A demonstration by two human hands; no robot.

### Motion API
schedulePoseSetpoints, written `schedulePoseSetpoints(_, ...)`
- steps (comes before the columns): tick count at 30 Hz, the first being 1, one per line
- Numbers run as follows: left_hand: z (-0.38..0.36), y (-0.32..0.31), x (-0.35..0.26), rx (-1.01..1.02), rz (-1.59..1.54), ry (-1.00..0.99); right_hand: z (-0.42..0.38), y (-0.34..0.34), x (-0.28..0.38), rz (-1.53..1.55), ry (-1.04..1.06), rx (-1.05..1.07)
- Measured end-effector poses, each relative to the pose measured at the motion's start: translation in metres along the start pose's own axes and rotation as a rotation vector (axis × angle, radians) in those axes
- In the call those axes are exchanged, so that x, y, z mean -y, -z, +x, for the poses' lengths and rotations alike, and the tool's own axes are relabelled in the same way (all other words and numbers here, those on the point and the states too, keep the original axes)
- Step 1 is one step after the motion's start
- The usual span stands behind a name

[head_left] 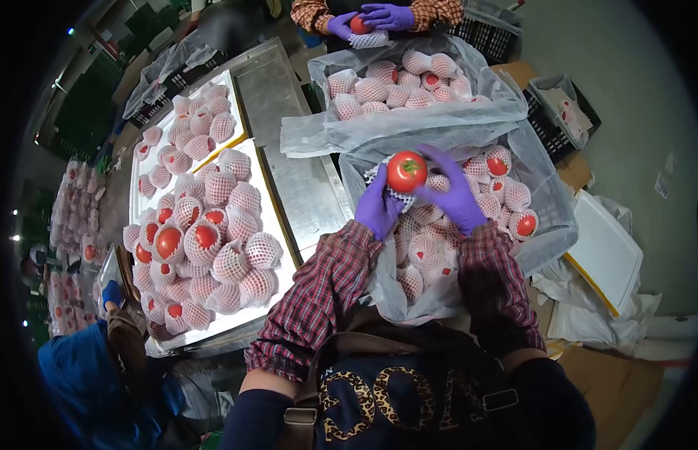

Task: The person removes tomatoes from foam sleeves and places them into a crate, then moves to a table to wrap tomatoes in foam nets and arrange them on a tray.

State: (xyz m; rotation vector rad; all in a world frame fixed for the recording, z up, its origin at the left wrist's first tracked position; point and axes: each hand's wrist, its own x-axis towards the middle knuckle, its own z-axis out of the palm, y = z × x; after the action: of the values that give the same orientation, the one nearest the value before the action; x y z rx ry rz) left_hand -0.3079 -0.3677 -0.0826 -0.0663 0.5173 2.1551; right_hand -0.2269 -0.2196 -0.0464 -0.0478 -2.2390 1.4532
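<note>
A red tomato (406, 172) with its green stem end facing up sits in my left hand (378, 204), whose purple-gloved fingers close around its left side. White foam netting (398, 196) shows beneath and beside the tomato. My right hand (452, 193), also purple-gloved and slightly blurred, is just right of the tomato with thumb and fingers apart. Both hands are over a crate lined with translucent plastic (548, 225), which holds many net-wrapped tomatoes (422, 247).
Left stands a metal table (308, 199) with white foam trays (270, 217) of net-wrapped tomatoes. A second lined crate (506, 94) is beyond mine; behind it a co-worker's purple-gloved hands (386, 16) hold a tomato. Another person in blue (86, 375) is lower left. A white foam lid (608, 247) leans at right.
</note>
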Motion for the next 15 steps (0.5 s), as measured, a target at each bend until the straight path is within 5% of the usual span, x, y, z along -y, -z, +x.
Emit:
schedulePoseSetpoints(3, 0.001, 0.002, 0.004, -0.015, 0.033, -0.047, -0.004, -0.014, 0.012, 0.002, -0.032, 0.106)
schedulePoseSetpoints(10, 0.004, 0.003, 0.008, -0.357, 0.412, -0.154, 0.001, -0.006, -0.022, 1.009, -0.568, -0.047)
schedulePoseSetpoints(15, -0.019, -0.027, 0.005, 0.011, 0.753, -0.304, 0.001, -0.013, -0.022, 1.063, -0.717, -0.012)
